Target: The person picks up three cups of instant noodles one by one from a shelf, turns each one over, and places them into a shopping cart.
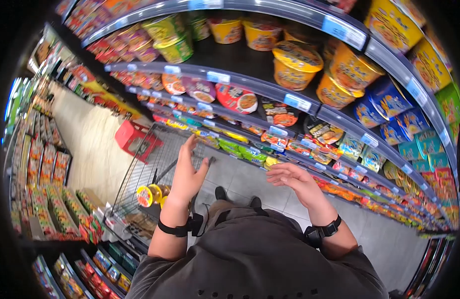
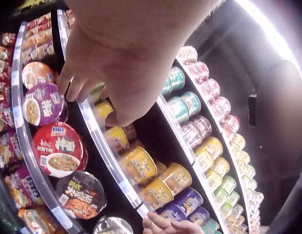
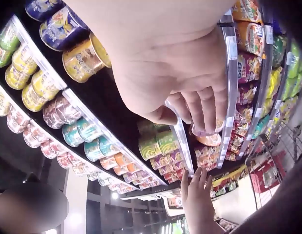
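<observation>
My left hand [image 1: 189, 172] is raised in front of the shelves, fingers extended and thumb apart, holding nothing. To its right, my right hand [image 1: 293, 180] hovers palm inward with loosely bent fingers, also holding nothing. Ahead of both hands are shelves of instant noodles. A red noodle bowl [image 1: 236, 98], a purple noodle bowl [image 1: 200, 90] and a black noodle bowl [image 1: 278, 112] lean on one tier. Yellow noodle tubs [image 1: 297, 64] stand on the tier above. In the left wrist view, the red bowl [image 2: 59, 149] appears below my left hand [image 2: 116, 68].
A wire shopping cart [image 1: 135, 172] stands at my left, with yellow noodle tubs [image 1: 149, 195] inside. Beyond it sits a red stool [image 1: 138, 141] on the aisle floor [image 1: 90, 129]. More stocked shelves [image 1: 43, 159] line the far left. Grey floor tiles [image 1: 230, 172] lie around my feet.
</observation>
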{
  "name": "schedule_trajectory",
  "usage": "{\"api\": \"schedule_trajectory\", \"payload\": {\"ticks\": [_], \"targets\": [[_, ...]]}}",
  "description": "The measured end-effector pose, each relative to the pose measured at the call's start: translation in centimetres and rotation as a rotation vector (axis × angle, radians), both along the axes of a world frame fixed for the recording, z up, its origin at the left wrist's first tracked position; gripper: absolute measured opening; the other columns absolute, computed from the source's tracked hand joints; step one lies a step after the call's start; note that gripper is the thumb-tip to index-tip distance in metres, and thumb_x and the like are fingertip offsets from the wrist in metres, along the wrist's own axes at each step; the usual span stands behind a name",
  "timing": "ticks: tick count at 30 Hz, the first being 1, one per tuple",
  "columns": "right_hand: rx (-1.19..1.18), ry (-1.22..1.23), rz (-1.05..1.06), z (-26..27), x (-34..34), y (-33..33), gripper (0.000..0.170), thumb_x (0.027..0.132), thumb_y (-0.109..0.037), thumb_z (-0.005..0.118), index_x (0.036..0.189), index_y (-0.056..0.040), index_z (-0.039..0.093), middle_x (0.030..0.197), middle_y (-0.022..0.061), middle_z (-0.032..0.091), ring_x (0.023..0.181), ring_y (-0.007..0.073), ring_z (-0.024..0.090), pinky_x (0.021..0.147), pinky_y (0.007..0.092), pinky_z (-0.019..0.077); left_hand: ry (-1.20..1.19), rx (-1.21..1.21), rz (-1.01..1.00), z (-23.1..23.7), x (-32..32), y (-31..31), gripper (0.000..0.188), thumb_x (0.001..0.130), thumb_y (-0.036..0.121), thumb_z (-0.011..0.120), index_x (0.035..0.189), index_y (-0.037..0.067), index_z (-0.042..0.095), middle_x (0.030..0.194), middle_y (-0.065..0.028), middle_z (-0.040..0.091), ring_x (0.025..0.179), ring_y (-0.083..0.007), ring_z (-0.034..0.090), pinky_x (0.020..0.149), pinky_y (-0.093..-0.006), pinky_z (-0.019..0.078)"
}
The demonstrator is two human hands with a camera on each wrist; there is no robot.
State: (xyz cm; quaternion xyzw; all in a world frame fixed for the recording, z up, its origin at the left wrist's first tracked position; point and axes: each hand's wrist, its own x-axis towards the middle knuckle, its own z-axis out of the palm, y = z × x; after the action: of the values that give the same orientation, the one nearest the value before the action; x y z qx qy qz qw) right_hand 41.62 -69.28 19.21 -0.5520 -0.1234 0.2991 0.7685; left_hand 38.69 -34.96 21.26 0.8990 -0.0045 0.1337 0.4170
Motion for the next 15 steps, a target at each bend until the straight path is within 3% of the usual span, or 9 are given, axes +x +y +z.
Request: {"api": "schedule_trajectory", "payload": {"ticks": [2,10,15], "targets": [[-0.033,-0.002,0.046,0.3,-0.2,1.6,0.039,0.102,-0.015,0.059,0.139,-0.002,0.058,0.133,0.0169,0.067,0.12,0.0288,0.067,0.101,0.0422,0.0521,0.0,-0.045,0.097,0.4,-2.1,1.7,0.069,0.091,0.003,0.068,0.153,0.0,0.037,0.14,-0.0249,0.054,0.136,-0.0366,0.053,0.112,-0.0447,0.0428],[-0.108,-0.04,0.221,1.2,-2.2,10.5,0.039,0.101,-0.015,0.058,0.138,-0.0017,0.059,0.131,0.0157,0.068,0.118,0.0272,0.067,0.1,0.0405,0.0518,-0.033,-0.056,0.286,-0.8,-11.8,10.8,0.064,0.093,0.005,0.067,0.151,0.001,0.039,0.141,-0.0235,0.056,0.136,-0.0348,0.053,0.112,-0.0455,0.0436],[-0.151,0.006,0.339,0.6,-5.6,18.9,0.042,0.099,-0.017,0.058,0.138,-0.0025,0.059,0.13,0.0142,0.068,0.117,0.026,0.067,0.099,0.0398,0.0515,0.009,-0.098,0.451,-1.3,-21.1,17.7,0.062,0.094,0.004,0.066,0.151,0.001,0.041,0.141,-0.0224,0.056,0.136,-0.0325,0.053,0.113,-0.0444,0.0423]]}}
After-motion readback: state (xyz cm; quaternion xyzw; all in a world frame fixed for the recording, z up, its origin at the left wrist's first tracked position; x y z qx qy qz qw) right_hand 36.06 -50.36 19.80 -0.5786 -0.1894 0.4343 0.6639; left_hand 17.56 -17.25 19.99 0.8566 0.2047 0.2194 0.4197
